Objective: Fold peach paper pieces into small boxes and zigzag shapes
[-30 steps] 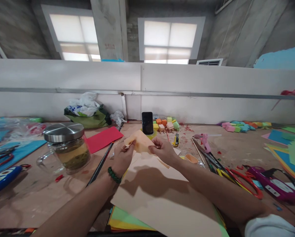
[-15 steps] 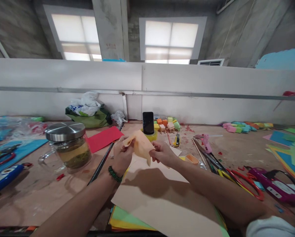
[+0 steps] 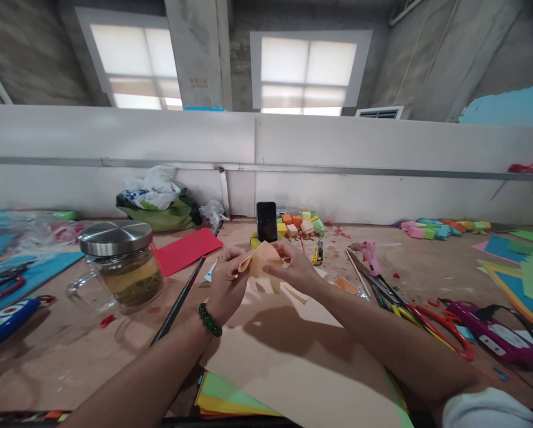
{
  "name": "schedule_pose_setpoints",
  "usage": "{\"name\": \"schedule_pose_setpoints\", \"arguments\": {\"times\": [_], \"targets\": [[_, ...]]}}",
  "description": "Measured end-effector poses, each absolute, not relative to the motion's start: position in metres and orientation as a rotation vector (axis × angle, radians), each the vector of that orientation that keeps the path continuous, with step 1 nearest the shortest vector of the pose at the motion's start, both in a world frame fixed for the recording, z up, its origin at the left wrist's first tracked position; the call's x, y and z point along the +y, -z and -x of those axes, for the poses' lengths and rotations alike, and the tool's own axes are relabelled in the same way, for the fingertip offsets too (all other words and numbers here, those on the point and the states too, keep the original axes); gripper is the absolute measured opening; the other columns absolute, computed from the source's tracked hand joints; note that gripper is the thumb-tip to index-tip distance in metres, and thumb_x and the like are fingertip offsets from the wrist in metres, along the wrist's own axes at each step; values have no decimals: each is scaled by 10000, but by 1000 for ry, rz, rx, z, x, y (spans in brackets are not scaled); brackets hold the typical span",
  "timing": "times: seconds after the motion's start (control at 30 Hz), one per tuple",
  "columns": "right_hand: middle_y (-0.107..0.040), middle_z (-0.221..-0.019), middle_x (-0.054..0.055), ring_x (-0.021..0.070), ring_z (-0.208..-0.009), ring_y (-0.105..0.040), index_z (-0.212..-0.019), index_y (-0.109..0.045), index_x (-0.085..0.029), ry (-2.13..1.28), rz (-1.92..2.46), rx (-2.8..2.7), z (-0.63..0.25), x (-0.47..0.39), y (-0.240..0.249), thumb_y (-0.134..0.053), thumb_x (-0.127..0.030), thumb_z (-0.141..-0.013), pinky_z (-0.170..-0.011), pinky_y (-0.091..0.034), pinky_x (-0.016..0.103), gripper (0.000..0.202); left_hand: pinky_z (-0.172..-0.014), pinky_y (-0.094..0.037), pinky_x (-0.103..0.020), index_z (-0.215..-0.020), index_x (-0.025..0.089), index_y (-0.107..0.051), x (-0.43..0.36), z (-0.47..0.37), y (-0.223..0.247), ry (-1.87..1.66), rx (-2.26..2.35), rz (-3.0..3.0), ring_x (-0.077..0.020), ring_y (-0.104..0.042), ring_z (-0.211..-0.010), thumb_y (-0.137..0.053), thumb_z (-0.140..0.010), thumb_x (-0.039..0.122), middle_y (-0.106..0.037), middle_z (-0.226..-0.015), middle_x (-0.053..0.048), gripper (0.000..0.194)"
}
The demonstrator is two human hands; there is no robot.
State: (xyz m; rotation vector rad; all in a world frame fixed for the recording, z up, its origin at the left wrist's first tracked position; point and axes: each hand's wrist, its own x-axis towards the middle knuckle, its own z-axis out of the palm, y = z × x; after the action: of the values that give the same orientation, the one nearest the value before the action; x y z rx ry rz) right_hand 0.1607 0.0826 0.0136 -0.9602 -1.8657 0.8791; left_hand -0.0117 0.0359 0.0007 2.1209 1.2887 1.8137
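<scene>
A small folded piece of peach paper (image 3: 265, 257) is held up between both hands, over a stack of large sheets. My left hand (image 3: 228, 282), with a green bead bracelet (image 3: 210, 320) on its wrist, pinches the paper's left edge. At its right side the fingers and thumb of my right hand (image 3: 298, 270) grip it. A large peach sheet (image 3: 302, 368) tops the stack, with green and yellow sheets showing at its lower left. Both hands cast a shadow on it.
Left stand a lidded glass mug (image 3: 126, 267) and a red sheet (image 3: 189, 249). A phone (image 3: 267, 222) stands upright behind the hands, beside small paper blocks (image 3: 297, 223). To the right lie a pink glue gun (image 3: 371, 258), red-handled scissors (image 3: 444, 330) and a purple device (image 3: 493, 336).
The peach paper has turned and its top now forms a peak. My right hand has moved slightly up and its fingers have shifted on the paper. My left hand has shifted a little.
</scene>
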Motion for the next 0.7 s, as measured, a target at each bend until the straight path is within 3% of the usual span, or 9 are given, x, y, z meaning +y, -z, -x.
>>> {"name": "schedule_pose_setpoints", "arguments": {"times": [0.13, 0.3, 0.43, 0.6, 0.7], "targets": [[-625, -760, -2, 172, -699, -582, -901, -605, -175, -1110, 987, -1778, -157, 85, -12, -714, -309, -612, -632, -444, 276, 337, -711, -466, -276, -766, 222, -727, 33, 6, 1, -1805, 1255, -2147, -176, -558, -765, -531, -881, 341, -628, -761, -32, 256], [-552, -664, -25, 140, -619, -501, -707, -577, -178, -948, 997, -1886, -155, 83, -5, -652, -230, -633, -550, -374, 241, 118, -735, -484, -305, -694, 196, -701, 38, 4, 6, -1796, 1326, -1933, -197, -589, -771, -555, -842, 395, -663, -764, -51, 287], [-484, -587, -32, 123, -559, -438, -623, -514, -183, -732, 1008, -1965, -159, 79, -2, -614, -255, -705, -506, -313, 233, 148, -675, -500, -296, -735, 170, -703, 45, 8, 3, -1792, 1375, -1568, -216, -622, -770, -634, -732, 428, -703, -772, -57, 267], [-532, -667, -20, 126, -601, -459, -801, -592, -179, -595, 884, -2004, -162, 74, -8, -594, -366, -793, -537, -340, 239, 187, -560, -475, -266, -726, 142, -697, 47, 10, -2, -1739, 1334, -1376, -192, -613, -625, -663, -648, 452, -681, -632, -41, 321], [-520, -653, -26, 116, -574, -435, -819, -599, -181, -613, 849, -1963, -162, 76, -9, -567, -343, -811, -528, -329, 238, 165, -500, -433, -241, -682, 155, -688, 46, 9, -1, -1664, 1309, -1443, -156, -564, -551, -661, -641, 435, -666, -609, -21, 284]]}}
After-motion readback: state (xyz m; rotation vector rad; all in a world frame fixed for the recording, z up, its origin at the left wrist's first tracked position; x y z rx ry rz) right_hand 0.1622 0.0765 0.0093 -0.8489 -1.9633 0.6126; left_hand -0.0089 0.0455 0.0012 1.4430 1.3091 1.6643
